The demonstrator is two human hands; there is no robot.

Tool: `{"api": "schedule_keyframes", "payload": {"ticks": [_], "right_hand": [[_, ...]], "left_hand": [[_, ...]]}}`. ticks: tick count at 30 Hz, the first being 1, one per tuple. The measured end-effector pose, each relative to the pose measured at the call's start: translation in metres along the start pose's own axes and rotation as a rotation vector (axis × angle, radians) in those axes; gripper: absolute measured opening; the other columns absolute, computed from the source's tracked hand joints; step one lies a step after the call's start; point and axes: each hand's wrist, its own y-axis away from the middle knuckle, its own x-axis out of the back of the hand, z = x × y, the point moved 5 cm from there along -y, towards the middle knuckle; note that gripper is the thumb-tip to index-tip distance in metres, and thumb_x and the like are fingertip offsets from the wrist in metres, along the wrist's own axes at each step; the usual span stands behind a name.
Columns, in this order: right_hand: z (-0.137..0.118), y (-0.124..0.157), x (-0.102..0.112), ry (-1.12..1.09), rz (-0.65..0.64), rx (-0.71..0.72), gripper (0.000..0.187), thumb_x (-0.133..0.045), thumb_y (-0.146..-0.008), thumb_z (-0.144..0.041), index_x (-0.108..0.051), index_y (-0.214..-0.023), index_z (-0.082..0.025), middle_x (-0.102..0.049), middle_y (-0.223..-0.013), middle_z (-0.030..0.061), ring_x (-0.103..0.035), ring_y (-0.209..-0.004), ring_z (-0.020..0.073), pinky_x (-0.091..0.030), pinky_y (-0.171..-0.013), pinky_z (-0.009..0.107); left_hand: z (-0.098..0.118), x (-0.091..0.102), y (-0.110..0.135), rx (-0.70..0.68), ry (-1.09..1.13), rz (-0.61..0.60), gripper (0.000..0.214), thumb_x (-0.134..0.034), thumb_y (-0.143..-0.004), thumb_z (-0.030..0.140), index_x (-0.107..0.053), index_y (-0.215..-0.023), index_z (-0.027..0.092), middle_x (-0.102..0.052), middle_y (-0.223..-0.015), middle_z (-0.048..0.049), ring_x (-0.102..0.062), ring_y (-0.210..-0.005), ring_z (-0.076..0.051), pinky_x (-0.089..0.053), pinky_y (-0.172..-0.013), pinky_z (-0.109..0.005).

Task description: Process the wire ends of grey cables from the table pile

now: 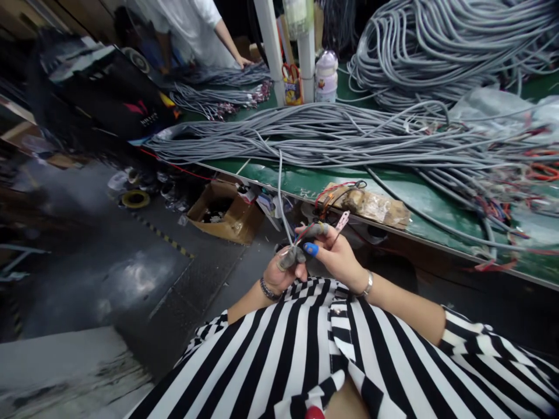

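Observation:
In front of my body, my left hand [283, 270] is closed around the end of a grey cable [282, 201], with grey covers on its fingertips. The cable runs up from there to the bundle on the bench. Close beside it, my right hand [336, 256] is closed with its fingers at the thin coloured wires [307, 228] of that cable end. A blue cover sits on one of its digits, grey ones on others. A small pink strip with dark spots [343, 221] sticks out beyond the right fingers; its lower part is hidden.
A long bundle of grey cables [305, 137] lies along the green bench [271, 174]. A taped wooden block [375, 205] sits at its front edge. Behind stand a bottle [326, 75] and a coiled cable pile [437, 46]. A cardboard box [236, 218] is below. Another person's hand [243, 61] rests far back.

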Motion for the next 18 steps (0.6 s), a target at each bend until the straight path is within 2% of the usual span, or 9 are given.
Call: {"api": "schedule_keyframes", "payload": {"ticks": [2, 5, 8, 11, 14, 18], "right_hand": [[0.005, 0.002, 0.004, 0.010, 0.054, 0.012, 0.042, -0.072, -0.076, -0.048, -0.057, -0.106, -0.023, -0.064, -0.107, 0.0066, -0.060, -0.073, 0.0140, -0.054, -0.067, 0.030], [0.002, 0.010, 0.014, 0.144, 0.156, 0.086, 0.033, -0.068, -0.080, -0.046, -0.058, -0.102, -0.023, -0.064, -0.103, 0.0055, -0.051, -0.059, 0.0096, -0.048, -0.055, 0.027], [-0.003, 0.016, 0.015, 0.265, 0.123, 0.116, 0.028, -0.063, -0.084, -0.044, -0.061, -0.099, -0.021, -0.065, -0.098, 0.0066, -0.046, -0.054, 0.0090, -0.046, -0.053, 0.028], [-0.003, 0.017, 0.014, 0.286, 0.097, 0.091, 0.030, -0.062, -0.084, -0.045, -0.062, -0.102, -0.021, -0.065, -0.090, 0.0058, -0.042, -0.050, 0.0081, -0.045, -0.052, 0.028], [0.005, 0.016, 0.016, 0.261, 0.098, 0.035, 0.034, -0.064, -0.082, -0.049, -0.062, -0.103, -0.021, -0.065, -0.086, 0.0052, -0.048, -0.055, 0.0105, -0.049, -0.056, 0.029], [0.013, 0.013, 0.016, 0.212, 0.065, -0.013, 0.041, -0.069, -0.078, -0.051, -0.060, -0.105, -0.022, -0.067, -0.088, 0.0060, -0.061, -0.075, 0.0176, -0.055, -0.070, 0.033]], "left_hand": [[0.000, 0.000, -0.001, 0.000, 0.021, -0.009, 0.044, -0.065, -0.075, 0.059, -0.056, -0.074, 0.016, -0.048, -0.044, 0.0046, -0.051, -0.039, -0.011, -0.039, -0.043, -0.023], [0.001, 0.002, -0.005, -0.006, 0.047, 0.008, 0.042, -0.063, -0.079, 0.057, -0.055, -0.073, 0.016, -0.046, -0.042, 0.0051, -0.049, -0.036, -0.010, -0.036, -0.041, -0.022], [-0.001, 0.000, -0.009, 0.001, 0.047, 0.003, 0.042, -0.065, -0.078, 0.055, -0.055, -0.071, 0.015, -0.045, -0.039, 0.0056, -0.044, -0.032, -0.008, -0.032, -0.038, -0.020], [-0.004, -0.002, -0.012, 0.009, 0.040, -0.003, 0.040, -0.069, -0.075, 0.053, -0.056, -0.071, 0.015, -0.046, -0.039, 0.0059, -0.042, -0.030, -0.007, -0.030, -0.036, -0.019], [-0.008, -0.001, -0.012, 0.029, 0.036, 0.003, 0.040, -0.069, -0.075, 0.053, -0.056, -0.072, 0.015, -0.047, -0.038, 0.0058, -0.041, -0.029, -0.007, -0.029, -0.034, -0.019], [-0.010, -0.001, -0.012, 0.028, 0.023, -0.041, 0.037, -0.070, -0.076, 0.049, -0.057, -0.075, 0.014, -0.050, -0.041, 0.0053, -0.044, -0.031, -0.007, -0.030, -0.035, -0.019]]}}
